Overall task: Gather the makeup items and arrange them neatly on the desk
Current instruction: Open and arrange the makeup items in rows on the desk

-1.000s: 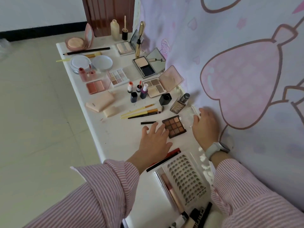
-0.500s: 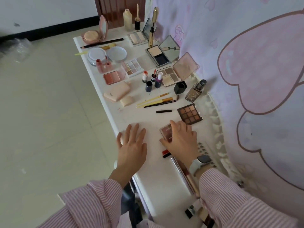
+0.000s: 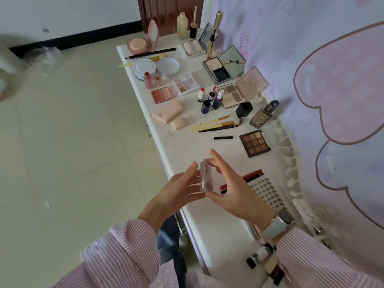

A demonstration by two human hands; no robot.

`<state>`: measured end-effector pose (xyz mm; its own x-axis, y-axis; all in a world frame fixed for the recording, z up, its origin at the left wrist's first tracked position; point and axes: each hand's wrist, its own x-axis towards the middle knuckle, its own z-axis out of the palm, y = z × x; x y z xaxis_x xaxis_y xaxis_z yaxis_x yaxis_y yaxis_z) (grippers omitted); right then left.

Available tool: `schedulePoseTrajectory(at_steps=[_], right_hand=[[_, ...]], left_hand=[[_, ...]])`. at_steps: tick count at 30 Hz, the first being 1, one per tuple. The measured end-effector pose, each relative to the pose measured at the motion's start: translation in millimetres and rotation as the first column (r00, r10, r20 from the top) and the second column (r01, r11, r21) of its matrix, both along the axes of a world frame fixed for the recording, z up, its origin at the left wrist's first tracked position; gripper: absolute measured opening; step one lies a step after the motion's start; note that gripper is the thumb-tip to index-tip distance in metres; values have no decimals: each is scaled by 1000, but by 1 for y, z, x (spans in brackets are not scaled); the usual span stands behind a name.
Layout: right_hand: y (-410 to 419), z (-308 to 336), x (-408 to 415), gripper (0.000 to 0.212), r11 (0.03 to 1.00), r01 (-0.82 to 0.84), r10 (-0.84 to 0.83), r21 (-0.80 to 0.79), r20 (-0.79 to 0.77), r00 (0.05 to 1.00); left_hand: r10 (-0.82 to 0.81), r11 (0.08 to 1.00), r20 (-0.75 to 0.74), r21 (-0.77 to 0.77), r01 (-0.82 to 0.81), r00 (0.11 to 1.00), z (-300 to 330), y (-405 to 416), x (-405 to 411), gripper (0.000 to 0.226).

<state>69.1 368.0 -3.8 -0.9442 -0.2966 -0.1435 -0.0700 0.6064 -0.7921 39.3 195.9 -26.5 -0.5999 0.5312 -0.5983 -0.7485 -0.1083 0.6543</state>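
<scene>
Both hands have come up off the table (image 3: 207,221) since a moment ago, and between them is a small clear compact (image 3: 206,177), turned on edge above the near part of the tabletop. Her right hand (image 3: 234,190) grips it from the far side, fingers curled round its edge; her left hand (image 3: 182,188) is spread, its straight fingers only touching the near face. Most of the job looks done: palettes, brushes and bottles already lie in tidy rows up the table, with the brown eyeshadow palette (image 3: 255,143) nearest. Still loose are the red pencils (image 3: 242,180), the lash card (image 3: 268,193) and some bottles by her right sleeve. It is see-through, flat, faintly pink inside.
</scene>
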Motion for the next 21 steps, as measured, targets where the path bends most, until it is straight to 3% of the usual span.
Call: schedulePoseTrajectory(at_steps=[5,9,12,21], right_hand=[[-6,7,4,86,996,-78,77,52,25,997],[-7,11,7,53,1000,29,-29,12,24,999],[-12,12,6,32,994,81,-75,66,-94,993],[-2,20,-2,30,986,117,-109,117,-79,991]], left_hand=[[69,995,-5,77,-68,998,0,-6,6,53],[224,965,11,141,-223,975,3,-3,7,47],[274,940,50,199,-278,961,7,3,8,51],[273,938,10,218,-269,962,9,20,6,51]])
